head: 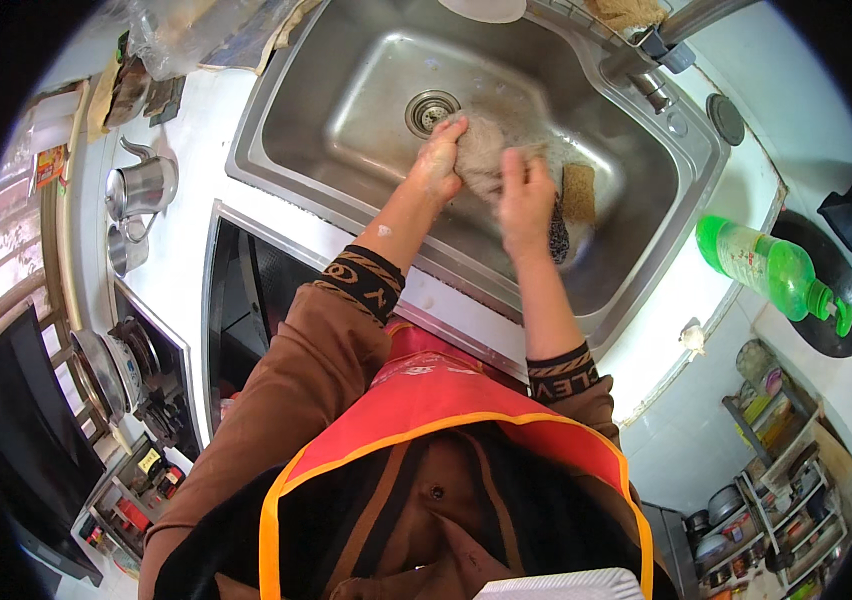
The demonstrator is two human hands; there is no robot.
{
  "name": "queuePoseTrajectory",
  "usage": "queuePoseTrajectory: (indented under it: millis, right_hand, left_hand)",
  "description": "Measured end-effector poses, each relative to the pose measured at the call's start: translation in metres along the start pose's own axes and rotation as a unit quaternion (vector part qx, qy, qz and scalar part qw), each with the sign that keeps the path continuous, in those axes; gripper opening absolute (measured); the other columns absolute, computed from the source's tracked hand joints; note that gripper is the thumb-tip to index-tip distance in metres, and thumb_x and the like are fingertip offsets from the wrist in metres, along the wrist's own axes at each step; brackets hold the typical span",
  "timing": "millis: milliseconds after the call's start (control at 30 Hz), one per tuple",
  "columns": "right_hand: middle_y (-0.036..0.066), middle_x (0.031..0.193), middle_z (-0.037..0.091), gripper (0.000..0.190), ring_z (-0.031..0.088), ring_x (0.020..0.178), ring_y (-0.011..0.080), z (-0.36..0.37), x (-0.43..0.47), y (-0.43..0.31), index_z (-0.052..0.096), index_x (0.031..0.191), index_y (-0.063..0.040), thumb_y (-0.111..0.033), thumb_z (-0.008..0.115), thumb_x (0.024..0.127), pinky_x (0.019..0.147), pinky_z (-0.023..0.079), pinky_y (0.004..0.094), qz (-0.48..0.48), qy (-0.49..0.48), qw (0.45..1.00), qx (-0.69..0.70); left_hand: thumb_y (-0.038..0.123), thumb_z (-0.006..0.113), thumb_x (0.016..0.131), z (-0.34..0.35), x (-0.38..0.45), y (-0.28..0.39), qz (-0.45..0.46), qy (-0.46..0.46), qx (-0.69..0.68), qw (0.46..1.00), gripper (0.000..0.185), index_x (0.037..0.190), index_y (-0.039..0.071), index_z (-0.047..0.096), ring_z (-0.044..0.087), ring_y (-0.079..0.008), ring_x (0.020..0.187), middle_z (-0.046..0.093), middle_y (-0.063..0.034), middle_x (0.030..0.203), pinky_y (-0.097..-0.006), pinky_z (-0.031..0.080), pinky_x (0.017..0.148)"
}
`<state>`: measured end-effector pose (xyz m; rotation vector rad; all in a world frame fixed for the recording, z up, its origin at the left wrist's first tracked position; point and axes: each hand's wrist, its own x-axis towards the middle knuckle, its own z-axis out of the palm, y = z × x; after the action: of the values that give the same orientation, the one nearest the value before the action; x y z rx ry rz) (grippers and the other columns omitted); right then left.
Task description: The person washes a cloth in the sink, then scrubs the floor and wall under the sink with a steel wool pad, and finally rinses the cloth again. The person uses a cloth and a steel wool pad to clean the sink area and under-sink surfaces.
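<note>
My left hand (441, 161) is closed around the left side of a bunched, beige-grey wet cloth (482, 154), held over the stainless steel sink (366, 161). Against the cloth's right side is my right hand (527, 195), blurred by motion, its fingers pointing away from me. Whether those fingers grip the cloth is unclear. The drain strainer (432, 112) shows just beyond my left fingers. Right of my right hand, a brown sponge (578, 193) lies in the basin, with a dark mesh scourer (559, 236) partly hidden beside my wrist.
A faucet (640, 79) stands at the sink's far right corner. On the right counter is a green dish-soap bottle (763, 262), with a black wok (823, 292) beyond it. Leftward are a metal kettle (142, 186), a steel cup (128, 249) and a glass-topped stove (261, 277).
</note>
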<state>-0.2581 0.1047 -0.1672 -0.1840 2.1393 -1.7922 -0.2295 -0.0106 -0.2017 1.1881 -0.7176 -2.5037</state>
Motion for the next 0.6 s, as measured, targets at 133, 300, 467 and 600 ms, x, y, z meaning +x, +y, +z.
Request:
queuePoseTrajectory:
  millis: [133,300,467,600]
  right_hand:
    - [0.017,0.07,0.055,0.034,0.056,0.066,0.0302,0.014,0.001,-0.022,0.058,0.073,0.001,-0.031,0.057,0.086,0.063,0.043,0.0375,-0.165,0.036,0.969,-0.178]
    - [0.017,0.06,0.055,0.046,0.055,0.056,0.0331,0.019,0.004,-0.053,0.056,0.056,-0.003,-0.038,0.053,0.086,0.057,0.042,0.0405,-0.042,0.036,0.993,-0.107]
    - [0.019,0.054,0.053,0.049,0.053,0.049,0.0349,0.008,0.023,-0.04,0.059,0.056,-0.004,-0.042,0.05,0.085,0.055,0.041,0.0422,0.012,0.111,0.986,-0.128]
    - [0.023,0.06,0.057,0.049,0.057,0.058,0.0385,0.023,0.007,-0.031,0.063,0.061,-0.003,-0.042,0.047,0.087,0.058,0.044,0.0418,-0.035,-0.009,0.991,-0.126]
  left_hand:
    - [0.026,0.058,0.09,0.024,-0.02,-0.005,-0.027,0.001,0.061,0.998,0.027,0.108,0.008,0.048,0.056,-0.0189,0.084,0.056,-0.0064,0.095,-0.0344,0.049,0.071]
    - [0.042,0.051,0.093,0.048,-0.032,0.01,0.174,-0.135,0.407,0.887,0.037,0.101,0.006,0.052,0.055,-0.0173,0.081,0.057,-0.0051,0.086,-0.0318,0.049,0.069]
    - [0.049,0.048,0.092,0.048,-0.04,0.005,-0.034,0.044,0.207,0.977,0.043,0.093,0.007,0.054,0.051,-0.0168,0.074,0.055,-0.0039,0.081,-0.0339,0.046,0.064]
    - [0.04,0.048,0.094,0.036,-0.026,0.005,0.002,-0.041,0.361,0.932,0.034,0.095,0.006,0.056,0.054,-0.0183,0.076,0.057,-0.0041,0.084,-0.0374,0.046,0.068]
